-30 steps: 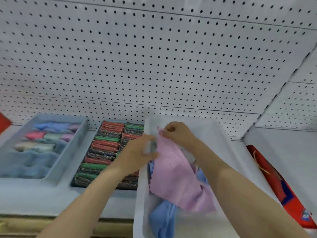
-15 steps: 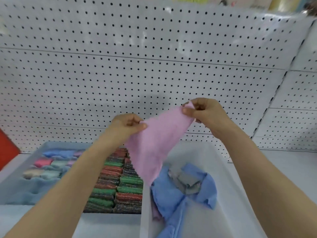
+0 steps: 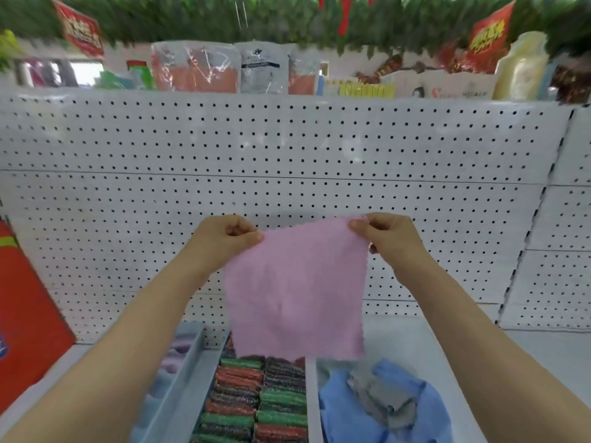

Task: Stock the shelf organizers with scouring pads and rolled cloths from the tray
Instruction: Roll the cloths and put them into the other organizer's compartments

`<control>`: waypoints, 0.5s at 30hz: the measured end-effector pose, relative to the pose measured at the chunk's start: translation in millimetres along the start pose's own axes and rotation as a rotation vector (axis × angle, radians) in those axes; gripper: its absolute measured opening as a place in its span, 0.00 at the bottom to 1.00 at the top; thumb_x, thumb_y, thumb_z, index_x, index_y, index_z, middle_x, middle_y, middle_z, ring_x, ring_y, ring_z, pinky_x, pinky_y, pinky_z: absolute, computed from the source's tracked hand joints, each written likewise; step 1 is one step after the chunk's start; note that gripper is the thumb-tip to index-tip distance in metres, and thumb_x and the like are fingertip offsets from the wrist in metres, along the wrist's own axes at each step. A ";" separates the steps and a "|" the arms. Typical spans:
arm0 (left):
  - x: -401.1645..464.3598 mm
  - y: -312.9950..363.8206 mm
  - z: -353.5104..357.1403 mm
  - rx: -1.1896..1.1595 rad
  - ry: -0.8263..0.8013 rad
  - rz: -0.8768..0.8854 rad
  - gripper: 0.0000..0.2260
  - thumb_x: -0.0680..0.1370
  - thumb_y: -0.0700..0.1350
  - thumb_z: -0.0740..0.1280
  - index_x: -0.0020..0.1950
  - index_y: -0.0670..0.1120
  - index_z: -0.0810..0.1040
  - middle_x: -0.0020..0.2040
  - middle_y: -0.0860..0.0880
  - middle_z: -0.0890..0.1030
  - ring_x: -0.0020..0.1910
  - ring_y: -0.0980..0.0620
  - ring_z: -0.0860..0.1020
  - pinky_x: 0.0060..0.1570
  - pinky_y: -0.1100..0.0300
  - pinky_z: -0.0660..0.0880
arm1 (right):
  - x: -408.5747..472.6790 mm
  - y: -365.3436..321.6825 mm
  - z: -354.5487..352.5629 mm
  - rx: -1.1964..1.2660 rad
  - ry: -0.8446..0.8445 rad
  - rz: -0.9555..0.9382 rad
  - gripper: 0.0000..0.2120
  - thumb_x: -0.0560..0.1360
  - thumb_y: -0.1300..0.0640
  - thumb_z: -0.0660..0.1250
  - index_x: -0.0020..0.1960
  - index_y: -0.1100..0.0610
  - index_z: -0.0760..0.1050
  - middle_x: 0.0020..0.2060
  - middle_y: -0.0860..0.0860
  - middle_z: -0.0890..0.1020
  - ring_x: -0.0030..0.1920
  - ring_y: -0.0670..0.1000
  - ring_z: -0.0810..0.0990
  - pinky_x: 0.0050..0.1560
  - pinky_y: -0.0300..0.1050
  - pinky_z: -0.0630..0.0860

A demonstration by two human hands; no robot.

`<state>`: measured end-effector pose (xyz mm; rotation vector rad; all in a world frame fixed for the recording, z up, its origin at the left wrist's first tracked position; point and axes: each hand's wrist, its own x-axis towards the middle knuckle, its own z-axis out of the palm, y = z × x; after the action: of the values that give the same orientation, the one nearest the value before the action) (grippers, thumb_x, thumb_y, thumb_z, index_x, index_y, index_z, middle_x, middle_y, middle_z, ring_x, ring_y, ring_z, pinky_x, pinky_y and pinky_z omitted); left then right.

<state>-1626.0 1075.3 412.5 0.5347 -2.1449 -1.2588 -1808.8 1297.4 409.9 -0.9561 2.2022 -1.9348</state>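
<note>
Both hands, left hand (image 3: 224,239) and right hand (image 3: 388,239), pinched the top corners of a square pink microfibre cloth (image 3: 295,292), hanging flat above the white plastic tray (image 3: 311,394).

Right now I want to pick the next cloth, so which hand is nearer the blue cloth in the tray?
Right. The right hand is up above the blue cloth, pinching the pink cloth; the left hand pinches its other corner, farther left, above the scouring pads.

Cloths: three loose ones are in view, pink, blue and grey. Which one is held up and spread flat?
The pink cloth: both hands pinch its top corners, so it hangs open, while the blue cloth and grey cloth lie crumpled.
</note>
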 end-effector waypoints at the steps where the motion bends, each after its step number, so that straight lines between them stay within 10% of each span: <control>1: -0.2 0.8 -2.2 -0.031 -0.002 -0.008 0.06 0.74 0.46 0.75 0.46 0.44 0.84 0.40 0.50 0.83 0.39 0.55 0.78 0.42 0.62 0.73 | -0.2 -0.9 2.5 0.017 0.010 0.016 0.05 0.74 0.55 0.73 0.46 0.56 0.85 0.41 0.56 0.84 0.36 0.47 0.77 0.39 0.41 0.74; 15: 0.0 23.0 -6.7 -0.257 -0.109 -0.107 0.03 0.74 0.44 0.75 0.43 0.46 0.83 0.38 0.50 0.81 0.38 0.52 0.76 0.38 0.59 0.71 | -13.2 -28.8 49.8 0.137 -0.175 -0.012 0.06 0.76 0.58 0.71 0.46 0.60 0.83 0.41 0.55 0.83 0.42 0.51 0.79 0.58 0.54 0.78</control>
<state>-1622.7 1081.8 435.2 0.4850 -2.0209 -1.6282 -1765.1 1259.4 421.1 -1.0735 1.9478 -1.8980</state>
